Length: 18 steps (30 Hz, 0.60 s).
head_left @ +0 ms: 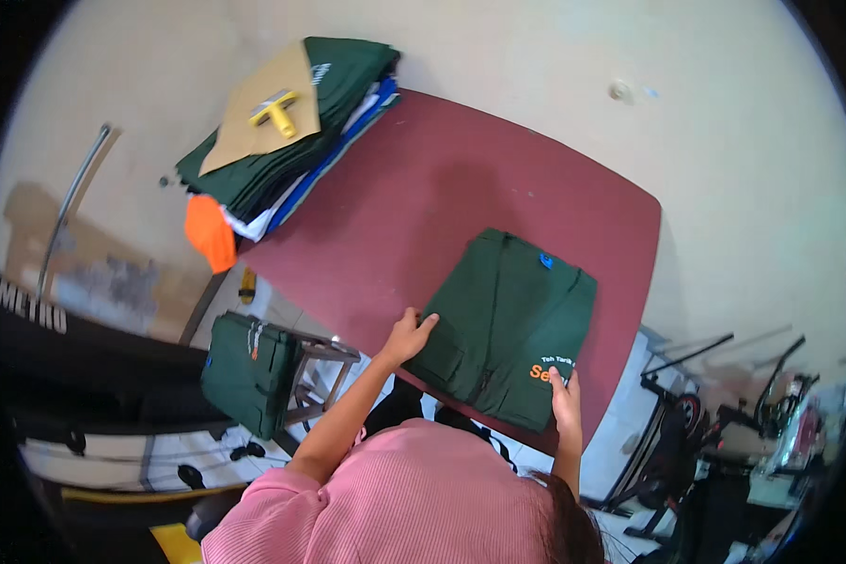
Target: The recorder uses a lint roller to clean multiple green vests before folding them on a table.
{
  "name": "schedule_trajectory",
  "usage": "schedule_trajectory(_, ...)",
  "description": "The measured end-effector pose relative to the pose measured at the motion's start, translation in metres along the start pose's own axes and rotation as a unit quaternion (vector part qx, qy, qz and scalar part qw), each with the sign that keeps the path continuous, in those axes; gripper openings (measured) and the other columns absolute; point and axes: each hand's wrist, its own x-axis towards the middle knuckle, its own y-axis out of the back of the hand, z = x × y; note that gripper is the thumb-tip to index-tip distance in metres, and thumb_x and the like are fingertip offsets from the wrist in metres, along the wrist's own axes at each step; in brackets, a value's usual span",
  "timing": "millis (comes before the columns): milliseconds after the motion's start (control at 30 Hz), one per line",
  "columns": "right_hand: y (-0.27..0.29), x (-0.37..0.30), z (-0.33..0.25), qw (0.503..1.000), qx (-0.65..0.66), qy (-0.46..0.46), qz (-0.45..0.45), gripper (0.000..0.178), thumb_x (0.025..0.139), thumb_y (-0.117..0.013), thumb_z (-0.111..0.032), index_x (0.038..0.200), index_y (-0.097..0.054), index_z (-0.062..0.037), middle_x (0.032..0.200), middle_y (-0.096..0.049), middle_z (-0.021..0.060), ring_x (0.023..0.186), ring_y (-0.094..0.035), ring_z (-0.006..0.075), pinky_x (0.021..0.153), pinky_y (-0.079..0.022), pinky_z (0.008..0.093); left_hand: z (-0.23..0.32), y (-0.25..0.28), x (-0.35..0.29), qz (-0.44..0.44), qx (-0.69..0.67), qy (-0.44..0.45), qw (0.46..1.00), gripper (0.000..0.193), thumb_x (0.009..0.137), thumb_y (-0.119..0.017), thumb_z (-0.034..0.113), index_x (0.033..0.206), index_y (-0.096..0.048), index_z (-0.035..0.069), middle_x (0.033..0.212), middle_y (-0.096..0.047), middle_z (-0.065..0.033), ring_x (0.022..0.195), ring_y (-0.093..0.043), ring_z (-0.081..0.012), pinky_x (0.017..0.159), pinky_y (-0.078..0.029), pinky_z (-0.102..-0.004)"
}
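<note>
Both hands (484, 367) on folded green garment (508, 329)

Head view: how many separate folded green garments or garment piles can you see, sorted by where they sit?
On the maroon table under both hands, folded dark green vest: 1
At the table's far corner, stacked pile of green garments: 1
On the wooden stool, folded green garment: 1
Total: 3

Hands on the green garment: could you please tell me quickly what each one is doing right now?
Left hand: open, fingers resting on the edge of the folded green garment.
Right hand: open, flat on the garment's near corner.
</note>
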Motion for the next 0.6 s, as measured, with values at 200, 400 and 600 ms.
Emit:
schedule_trajectory(200, -0.005, 0.004, 0.004, 0.993, 0.028, 0.001, -0.116, 0.053, 0.077, -0.057, -0.007, 0.122, -0.033, 0.0018, 0.111, -0.047, 0.0103, 0.098, -0.047, 0.0186, 0.087, -0.036, 0.0290, -0.018, 0.004, -0.030, -0.033, -0.106, -0.060, 0.992, 0.049, 0.083, -0.047, 0.033, 0.116, -0.036, -0.002, 0.103, -0.053, -0.0253, 0.100, -0.050, -0.0376, 0.083, -0.039, -0.0392)
schedule_trajectory(400, -0.061, -0.020, -0.003, 0.991, -0.052, 0.024, -0.117, 0.056, 0.076, -0.058, -0.008, 0.123, -0.032, 0.0017, 0.113, -0.047, 0.0111, 0.099, -0.047, 0.0204, 0.088, -0.035, 0.0296, -0.055, 0.045, -0.080, 0.121, -0.124, -0.089, 0.981, 0.042, 0.082, -0.051, 0.021, 0.120, -0.038, 0.007, 0.111, -0.050, -0.0164, 0.102, -0.049, -0.0281, 0.085, -0.038, -0.0351)
schedule_trajectory(600, -0.083, -0.028, -0.007, 0.977, -0.109, 0.088, -0.162, 0.051, 0.075, -0.059, -0.012, 0.119, -0.038, 0.0032, 0.104, -0.052, 0.0131, 0.092, -0.050, 0.0206, 0.082, -0.038, 0.0302, -0.100, 0.060, -0.089, 0.243, -0.015, -0.100, 0.965, 0.042, 0.077, -0.058, 0.031, 0.108, -0.051, 0.004, 0.094, -0.055, -0.0159, 0.081, -0.054, -0.0278, 0.074, -0.043, -0.0356)
